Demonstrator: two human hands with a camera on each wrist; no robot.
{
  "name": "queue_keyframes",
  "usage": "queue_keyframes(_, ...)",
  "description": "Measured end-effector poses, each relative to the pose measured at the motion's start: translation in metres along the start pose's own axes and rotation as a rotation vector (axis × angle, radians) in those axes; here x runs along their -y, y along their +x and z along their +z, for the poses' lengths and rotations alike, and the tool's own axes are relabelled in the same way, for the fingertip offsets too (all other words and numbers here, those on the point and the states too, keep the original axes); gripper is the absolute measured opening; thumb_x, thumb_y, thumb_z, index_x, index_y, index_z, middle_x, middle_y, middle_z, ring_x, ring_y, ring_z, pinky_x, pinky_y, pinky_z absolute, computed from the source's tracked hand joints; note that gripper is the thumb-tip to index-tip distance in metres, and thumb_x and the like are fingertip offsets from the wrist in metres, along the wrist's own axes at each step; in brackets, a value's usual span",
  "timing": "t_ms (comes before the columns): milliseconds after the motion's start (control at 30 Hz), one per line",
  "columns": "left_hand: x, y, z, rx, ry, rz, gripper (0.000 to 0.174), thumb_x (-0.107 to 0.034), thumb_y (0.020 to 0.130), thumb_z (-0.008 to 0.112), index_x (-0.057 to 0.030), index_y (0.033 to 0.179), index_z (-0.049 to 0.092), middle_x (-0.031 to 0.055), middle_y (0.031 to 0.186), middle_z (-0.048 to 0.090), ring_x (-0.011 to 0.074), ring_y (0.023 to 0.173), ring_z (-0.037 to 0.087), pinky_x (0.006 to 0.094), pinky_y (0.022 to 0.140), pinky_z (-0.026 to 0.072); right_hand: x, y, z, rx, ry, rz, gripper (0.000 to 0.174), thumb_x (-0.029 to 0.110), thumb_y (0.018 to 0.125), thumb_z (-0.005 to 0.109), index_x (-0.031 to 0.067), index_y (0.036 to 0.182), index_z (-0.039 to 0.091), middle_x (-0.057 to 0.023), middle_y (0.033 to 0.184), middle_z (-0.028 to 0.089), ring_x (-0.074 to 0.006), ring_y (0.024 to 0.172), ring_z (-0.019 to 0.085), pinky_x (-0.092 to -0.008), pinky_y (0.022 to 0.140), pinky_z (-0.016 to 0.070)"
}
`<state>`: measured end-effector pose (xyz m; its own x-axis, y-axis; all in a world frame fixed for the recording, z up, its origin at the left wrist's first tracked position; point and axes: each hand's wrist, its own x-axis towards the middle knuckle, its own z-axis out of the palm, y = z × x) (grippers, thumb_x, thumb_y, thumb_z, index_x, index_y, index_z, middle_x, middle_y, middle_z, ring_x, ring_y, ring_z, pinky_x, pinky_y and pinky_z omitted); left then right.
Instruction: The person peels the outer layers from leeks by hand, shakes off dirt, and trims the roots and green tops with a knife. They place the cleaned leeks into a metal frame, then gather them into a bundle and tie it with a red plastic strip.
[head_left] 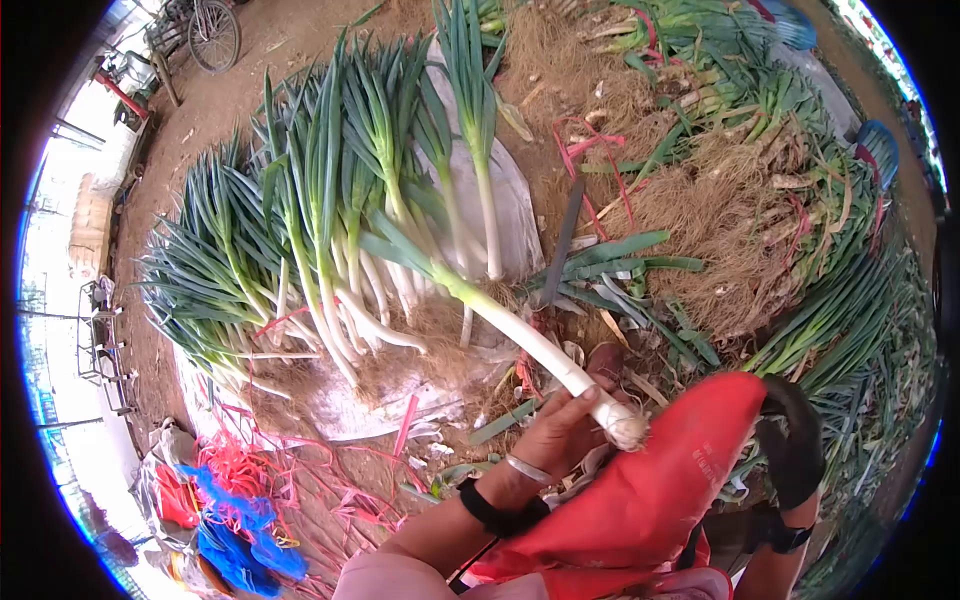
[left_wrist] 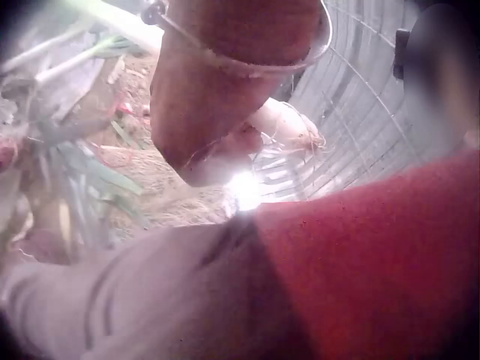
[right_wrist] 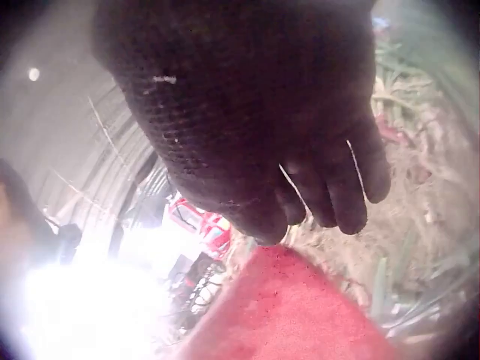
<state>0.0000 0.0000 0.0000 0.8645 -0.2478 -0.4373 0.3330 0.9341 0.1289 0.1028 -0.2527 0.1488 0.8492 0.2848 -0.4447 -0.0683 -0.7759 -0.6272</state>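
Observation:
A thick green onion [head_left: 530, 340] slants across the front of the body, its leafy end up and left, its white root end down by the red apron [head_left: 640, 480]. My bare left hand [head_left: 555, 435], with a bangle and a black strap at the wrist, grips the white stalk near its base. In the left wrist view the pale root end [left_wrist: 289, 129] with short root stubs sticks out past the hand. My right hand [head_left: 795, 450] wears a dark knit glove and hangs beside the apron-covered knee, fingers [right_wrist: 341, 184] loosely extended with nothing between them.
Several green onions [head_left: 380, 190] lie in a spread on a pale sheet [head_left: 515, 200] at the left. Bundles with brown roots [head_left: 690, 230] are heaped at the right. A dark blade-like strip [head_left: 565, 235] stands between them. Red ties [head_left: 350, 500] and blue netting [head_left: 240, 535] lie lower left.

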Motion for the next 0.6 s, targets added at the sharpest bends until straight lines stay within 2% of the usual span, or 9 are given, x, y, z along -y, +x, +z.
queue_keyframes(67, 0.005, 0.015, 0.014, 0.131, 0.008, 0.003, 0.037, -0.031, 0.091, 0.061, -0.0074, 0.119, 0.052, 0.0105, 0.113, 0.06, 0.0278, 0.11, 0.057, 0.0467, 0.095, 0.0453, 0.027, 0.004, 0.012, 0.029, -0.086, -0.055, 0.081, 0.062, 0.079, 0.061, 0.0006, 0.131, 0.048, -0.0202, 0.127, 0.054, -0.0314, 0.114, 0.055, -0.0408, 0.097, 0.043)
queue_keyframes(100, 0.007, -0.01, 0.027, 0.113, 0.051, 0.011, 0.037, -0.031, 0.091, 0.061, -0.0074, 0.119, 0.052, 0.0105, 0.113, 0.06, 0.0278, 0.11, 0.057, 0.0467, 0.095, 0.0453, 0.04, -0.016, 0.023, 0.029, -0.042, -0.074, 0.081, 0.062, 0.079, 0.061, 0.0006, 0.131, 0.048, -0.0202, 0.127, 0.054, -0.0314, 0.114, 0.055, -0.0408, 0.097, 0.043)
queue_keyframes(167, 0.025, -0.004, 0.031, 0.038, 0.085, 0.013, 0.032, -0.026, 0.092, 0.06, -0.0043, 0.115, 0.054, 0.0113, 0.11, 0.061, 0.0272, 0.108, 0.059, 0.0441, 0.095, 0.0462, 0.046, -0.018, 0.034, -0.207, -0.263, -0.557, 0.071, 0.045, 0.074, 0.071, 0.001, 0.127, 0.052, -0.0213, 0.127, 0.052, -0.0351, 0.115, 0.053, -0.0438, 0.095, 0.0435)
queue_keyframes(267, 0.046, -0.006, 0.047, 0.094, 0.094, -0.015, 0.028, -0.022, 0.092, 0.06, -0.0031, 0.112, 0.056, 0.0121, 0.109, 0.062, 0.0255, 0.104, 0.06, 0.0417, 0.094, 0.0469, 0.06, -0.039, 0.027, -0.566, -0.528, -0.593, 0.069, 0.046, 0.076, 0.069, 0.0015, 0.126, 0.053, -0.0216, 0.128, 0.051, -0.0368, 0.114, 0.052, -0.0445, 0.095, 0.0432)
queue_keyframes(300, 0.049, -0.01, 0.055, 0.115, 0.117, -0.001, 0.027, -0.021, 0.092, 0.06, -0.0033, 0.112, 0.056, 0.0123, 0.109, 0.062, 0.025, 0.102, 0.061, 0.0415, 0.094, 0.0473, 0.06, -0.049, 0.022, -0.58, -0.529, -0.589, 0.069, 0.046, 0.076, 0.069, 0.0015, 0.126, 0.053, -0.0216, 0.128, 0.051, -0.0368, 0.114, 0.052, -0.0445, 0.095, 0.0432)
queue_keyframes(367, 0.057, -0.021, 0.075, 0.105, 0.203, 0.002, 0.025, -0.017, 0.092, 0.061, -0.0028, 0.112, 0.056, 0.0113, 0.105, 0.063, 0.022, 0.098, 0.061, 0.0372, 0.09, 0.0482, 0.054, -0.073, 0.008, -0.537, -0.531, -0.53, 0.074, 0.056, 0.08, 0.063, -0.0013, 0.126, 0.052, -0.022, 0.128, 0.052, -0.038, 0.118, 0.051, -0.0458, 0.099, 0.0405)
queue_keyframes(433, 0.075, -0.028, 0.093, 0.11, 0.381, 0.176, 0.023, -0.017, 0.091, 0.064, -0.0008, 0.107, 0.062, 0.0053, 0.098, 0.066, 0.0112, 0.091, 0.06, 0.0256, 0.079, 0.0481, 0.044, -0.091, 0.009, -0.455, -0.477, -0.513, 0.066, 0.047, 0.081, 0.066, -0.0017, 0.123, 0.054, -0.0202, 0.125, 0.055, -0.037, 0.113, 0.055, -0.0443, 0.096, 0.0427)
queue_keyframes(500, 0.088, -0.035, 0.103, 0.213, 0.46, 0.165, 0.023, -0.016, 0.09, 0.065, 0.0004, 0.106, 0.062, 0.0033, 0.093, 0.066, 0.0099, 0.086, 0.06, 0.025, 0.076, 0.0485, 0.036, -0.108, 0.018, -0.261, -0.283, -0.408, 0.057, 0.029, 0.079, 0.069, 0.0022, 0.126, 0.052, -0.0184, 0.116, 0.058, -0.0354, 0.105, 0.055, -0.0429, 0.09, 0.0444)
queue_keyframes(600, 0.106, -0.046, 0.113, 0.218, 0.974, 0.256, 0.023, -0.013, 0.087, 0.068, 0.002, 0.104, 0.062, 0.0067, 0.089, 0.067, 0.0117, 0.08, 0.063, 0.027, 0.07, 0.0501, 0.002, -0.123, 0.033, -0.263, -0.357, -0.415, 0.05, 0.021, 0.082, 0.066, 0.0016, 0.125, 0.052, -0.0188, 0.108, 0.06, -0.0343, 0.094, 0.058, -0.0404, 0.083, 0.0472)
